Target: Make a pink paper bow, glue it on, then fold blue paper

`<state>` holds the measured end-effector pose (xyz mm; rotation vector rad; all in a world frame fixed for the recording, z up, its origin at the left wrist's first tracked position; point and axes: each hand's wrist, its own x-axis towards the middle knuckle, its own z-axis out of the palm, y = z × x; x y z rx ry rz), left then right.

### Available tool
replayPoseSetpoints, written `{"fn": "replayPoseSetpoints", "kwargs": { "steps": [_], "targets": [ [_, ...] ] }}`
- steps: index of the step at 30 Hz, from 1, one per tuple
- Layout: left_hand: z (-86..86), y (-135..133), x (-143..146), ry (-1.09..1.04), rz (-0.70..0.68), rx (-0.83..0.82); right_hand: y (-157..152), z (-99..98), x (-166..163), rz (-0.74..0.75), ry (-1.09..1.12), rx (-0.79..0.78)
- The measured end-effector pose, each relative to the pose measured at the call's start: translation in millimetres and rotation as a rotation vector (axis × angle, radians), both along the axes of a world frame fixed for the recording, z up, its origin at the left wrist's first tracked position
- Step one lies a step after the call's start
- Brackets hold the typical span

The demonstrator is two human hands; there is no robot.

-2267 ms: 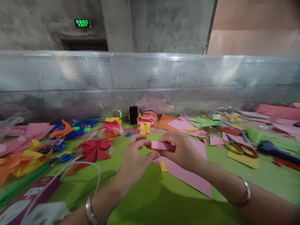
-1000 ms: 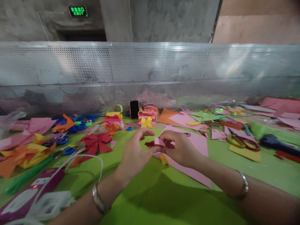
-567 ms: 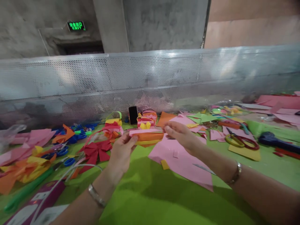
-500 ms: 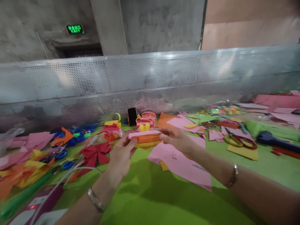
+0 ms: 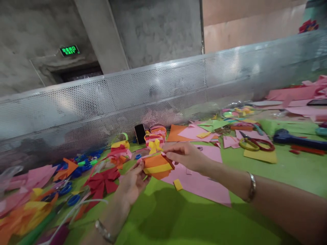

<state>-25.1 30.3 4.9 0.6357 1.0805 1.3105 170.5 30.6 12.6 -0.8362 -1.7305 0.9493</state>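
Observation:
Between my hands is a small folded paper piece (image 5: pixel 158 165), orange with a yellow band and a pink edge along its top. My left hand (image 5: pixel 133 183) pinches its left end, thumb on the near face. At its upper right corner, the fingers of my right hand (image 5: pixel 187 156) are closed on the edge. The piece is held above the green tabletop (image 5: pixel 163 217), its banded face tilted up toward me. Just behind it stands a small paper bag (image 5: pixel 154 140) with a yellow bow (image 5: pixel 155 146). Pink paper (image 5: pixel 204 180) lies beneath my right hand.
Scissors (image 5: pixel 257 143) lie on yellow paper at the right, near a dark blue tool (image 5: pixel 297 139). A phone (image 5: pixel 140 133) leans at the back before the perforated metal barrier (image 5: pixel 163 85). Left are a red bow (image 5: pixel 103 182), paper scraps and a white cable (image 5: pixel 76 207).
The orange piece has come lower and tilted, so its face and yellow band show more. My right hand has shifted slightly down along it. The view has tilted.

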Motion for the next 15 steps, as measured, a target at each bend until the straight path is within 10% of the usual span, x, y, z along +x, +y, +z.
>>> {"fn": "replayPoseSetpoints", "kwargs": {
  "steps": [15],
  "targets": [
    [3.8,-5.6,4.4,0.162,-0.125,0.006,0.4,-7.8,3.2,-0.179,-0.53,0.371]
  ]
}}
